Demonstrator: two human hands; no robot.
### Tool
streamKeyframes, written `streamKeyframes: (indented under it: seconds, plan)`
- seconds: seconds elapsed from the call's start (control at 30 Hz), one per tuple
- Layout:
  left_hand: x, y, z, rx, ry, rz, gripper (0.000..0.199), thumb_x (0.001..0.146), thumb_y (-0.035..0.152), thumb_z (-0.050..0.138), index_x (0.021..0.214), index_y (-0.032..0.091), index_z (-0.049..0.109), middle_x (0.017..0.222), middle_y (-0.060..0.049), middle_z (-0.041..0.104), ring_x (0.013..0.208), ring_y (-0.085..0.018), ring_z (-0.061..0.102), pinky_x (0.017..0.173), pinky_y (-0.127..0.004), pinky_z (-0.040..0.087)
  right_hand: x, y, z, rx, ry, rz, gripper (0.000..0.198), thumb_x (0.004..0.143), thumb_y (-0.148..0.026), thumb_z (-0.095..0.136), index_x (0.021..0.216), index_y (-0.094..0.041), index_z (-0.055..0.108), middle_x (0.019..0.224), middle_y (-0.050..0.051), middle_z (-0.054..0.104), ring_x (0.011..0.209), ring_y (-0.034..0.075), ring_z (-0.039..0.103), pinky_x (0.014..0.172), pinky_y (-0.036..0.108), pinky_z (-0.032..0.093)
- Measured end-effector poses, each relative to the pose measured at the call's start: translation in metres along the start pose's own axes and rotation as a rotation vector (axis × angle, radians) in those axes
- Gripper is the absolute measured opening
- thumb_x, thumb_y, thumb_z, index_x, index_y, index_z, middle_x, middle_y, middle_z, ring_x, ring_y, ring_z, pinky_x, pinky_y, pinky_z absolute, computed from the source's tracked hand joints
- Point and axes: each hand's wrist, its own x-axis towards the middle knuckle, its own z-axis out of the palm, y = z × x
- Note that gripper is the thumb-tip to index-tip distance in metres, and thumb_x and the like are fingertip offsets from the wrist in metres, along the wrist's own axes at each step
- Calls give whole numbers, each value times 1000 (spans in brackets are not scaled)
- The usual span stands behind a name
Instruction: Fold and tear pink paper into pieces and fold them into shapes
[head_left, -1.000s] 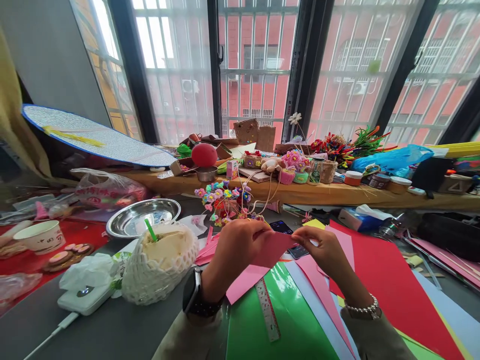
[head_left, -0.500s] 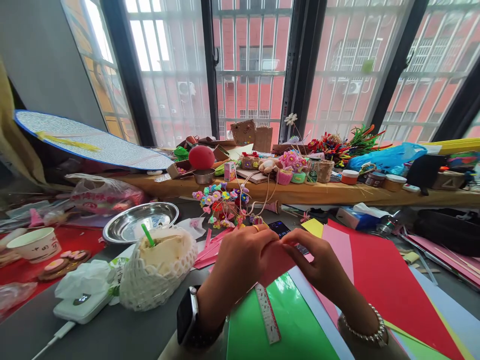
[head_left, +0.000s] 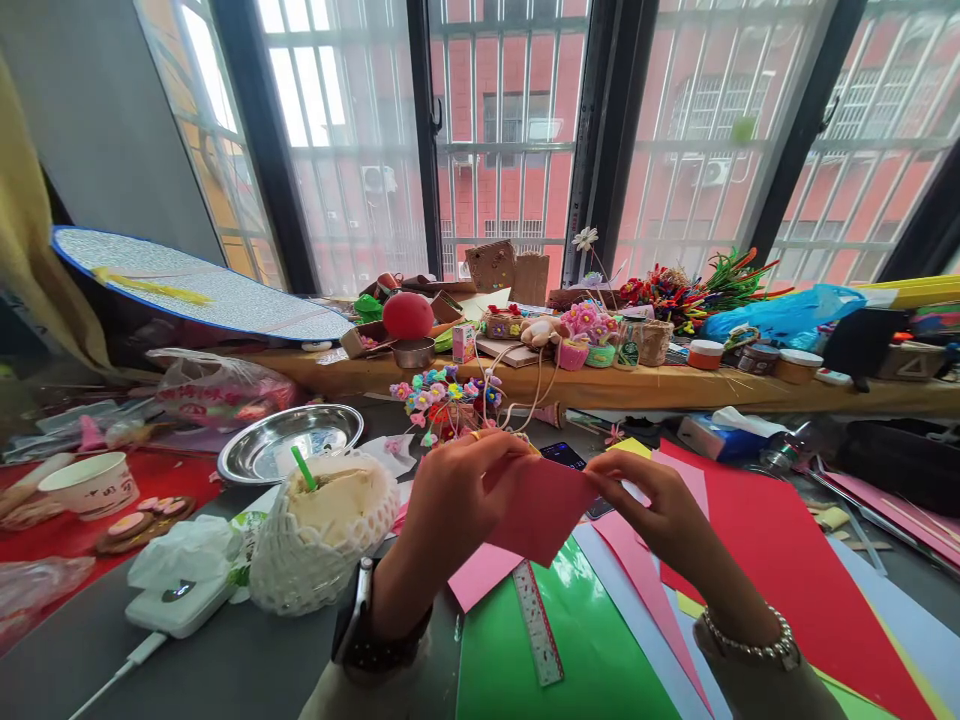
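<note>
A square of pink paper (head_left: pixel 546 508) is stretched between my two hands, above the desk. My left hand (head_left: pixel 466 492) pinches its upper left side, and the fingertips of my right hand (head_left: pixel 643 497) pinch its upper right corner. Below it lies a green sheet (head_left: pixel 570 650) with a patterned ruler (head_left: pixel 538 625) on top. Another pink piece (head_left: pixel 487 575) rests just under my left hand. Partly hidden behind the held paper is a dark phone (head_left: pixel 562 456) with a lit screen.
To the left stand a coconut (head_left: pixel 330 530) in foam netting with a green straw, a metal plate (head_left: pixel 234 472) and a paper cup (head_left: pixel 94 487). Red paper (head_left: pixel 787 560) and other coloured sheets spread to the right. A craft-laden ledge (head_left: pixel 675 392) runs behind, with crochet flowers (head_left: pixel 442 395) before it.
My hands have moved apart, and the pink paper between them now shows much more of its face. Another pink piece has come into sight below my left hand.
</note>
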Motion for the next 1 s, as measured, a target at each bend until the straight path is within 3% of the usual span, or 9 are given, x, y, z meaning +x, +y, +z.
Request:
streamKeyframes:
  seconds: [0.23,0.3,0.4,0.53,0.77,1.0]
  plan:
    - [-2,-1,1,110,61,-37,11,75,23,49,74,19,59,72,0,64,65,-13,56,58,-22,38,2,13,-8,-127,86,225,24,79,-35,41,72,-19,58,73,2,64,72,17,57,63,26,41]
    - [-3,3,8,82,-18,-2,11,75,21,49,74,20,60,73,0,64,66,-13,57,58,-22,38,1,6,-7,-98,103,179,23,80,-36,41,78,-20,59,83,2,64,80,17,56,67,26,41]
    - [-4,8,19,51,-70,42,13,76,21,48,77,21,60,74,1,64,66,-12,57,58,-22,38,-2,-8,-1,-38,21,54,23,76,-35,49,91,-21,56,93,4,62,85,17,55,64,24,42]
    - [-4,8,23,53,-124,76,14,77,20,47,79,22,60,75,1,63,68,-12,56,60,-22,39,-5,-17,6,-138,-1,-22,14,78,-27,48,74,-20,59,71,1,64,65,14,56,57,24,41]
    - [-8,12,18,258,-207,186,13,78,22,46,76,23,60,69,3,62,62,-13,56,51,-22,35,-10,-22,11,-481,78,-266,15,78,-20,48,74,-18,62,65,3,61,63,17,51,59,29,36]
    - [-7,2,-3,274,-181,218,12,76,20,49,75,22,60,70,2,63,62,-12,58,52,-21,38,-11,-24,-2,-570,98,-298,16,78,-21,48,72,-17,62,65,3,62,64,17,53,61,29,36]
